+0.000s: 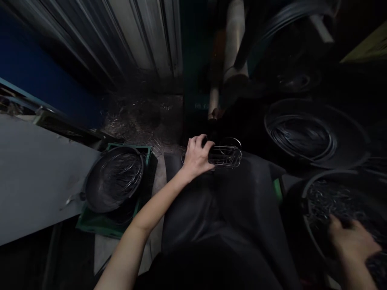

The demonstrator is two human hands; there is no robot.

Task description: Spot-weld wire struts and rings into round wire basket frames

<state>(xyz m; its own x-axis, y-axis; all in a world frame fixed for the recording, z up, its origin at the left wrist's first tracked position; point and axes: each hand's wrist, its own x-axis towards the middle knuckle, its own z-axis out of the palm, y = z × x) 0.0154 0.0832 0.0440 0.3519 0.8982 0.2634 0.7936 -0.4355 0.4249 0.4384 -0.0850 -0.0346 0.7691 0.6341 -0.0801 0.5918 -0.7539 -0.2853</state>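
My left hand (197,156) is closed around a thin wire frame (228,156), an elongated metal basket-like shape with a round loop on top. It is held out above my knees, and my fingers hide its left part. Off to the right, my right hand (353,239) reaches over a black tub (313,237) of small loose metal pieces (338,197). Motion blurs that hand, and its fingertips are partly lost in the dark, so I cannot tell whether it holds a piece.
At left, a black basin (90,193) of bent wires rests on a green crate (148,150). A second basin (347,149) with wire rings stands at right. Vertical machine pipes (234,40) rise ahead. Wire scraps (130,117) litter the floor. A grey panel (39,173) juts in from the left.
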